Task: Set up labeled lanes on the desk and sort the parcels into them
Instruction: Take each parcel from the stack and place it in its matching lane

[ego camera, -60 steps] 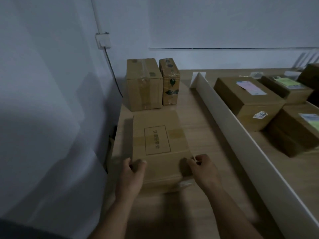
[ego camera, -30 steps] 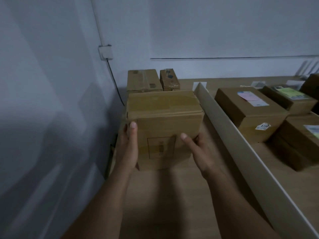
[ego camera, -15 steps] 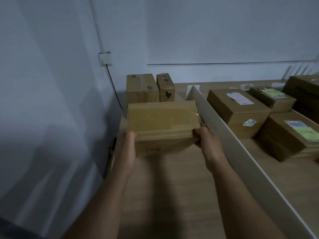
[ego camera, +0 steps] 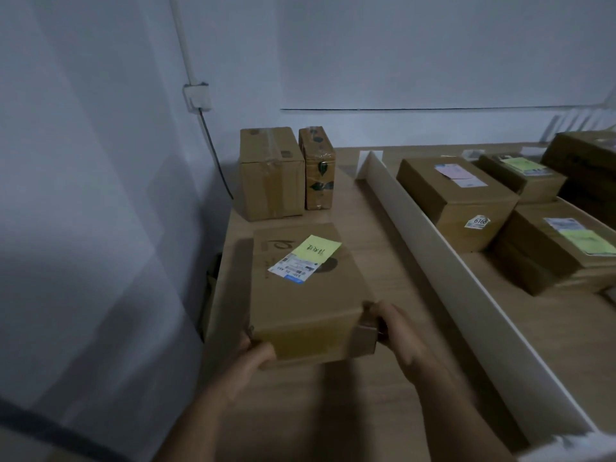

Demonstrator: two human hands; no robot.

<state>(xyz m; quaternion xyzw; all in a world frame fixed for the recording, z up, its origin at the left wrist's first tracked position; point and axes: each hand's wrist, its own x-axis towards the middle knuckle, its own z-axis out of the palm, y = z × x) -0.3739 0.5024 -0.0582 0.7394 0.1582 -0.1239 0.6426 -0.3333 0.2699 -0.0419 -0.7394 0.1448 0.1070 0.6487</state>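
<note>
Since the earlier frame the parcel [ego camera: 306,295] has been turned and lowered: its face with the yellow note [ego camera: 316,248] now looks up, and it seems to lie on the tabletop [ego camera: 333,415] in the left lane, left of the white divider [ego camera: 450,261]. The left hand [ego camera: 255,360] and the right hand [ego camera: 398,336] grip its near corners, fingers [ego camera: 378,310] curled on the cardboard, probably to keep the label readable for sorting.

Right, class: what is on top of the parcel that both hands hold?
On the parcel lie a yellow sticky note with handwriting and a white shipping label. The note overlaps the label's far edge, hiding part of it. A dark print beneath is partly covered.
</note>
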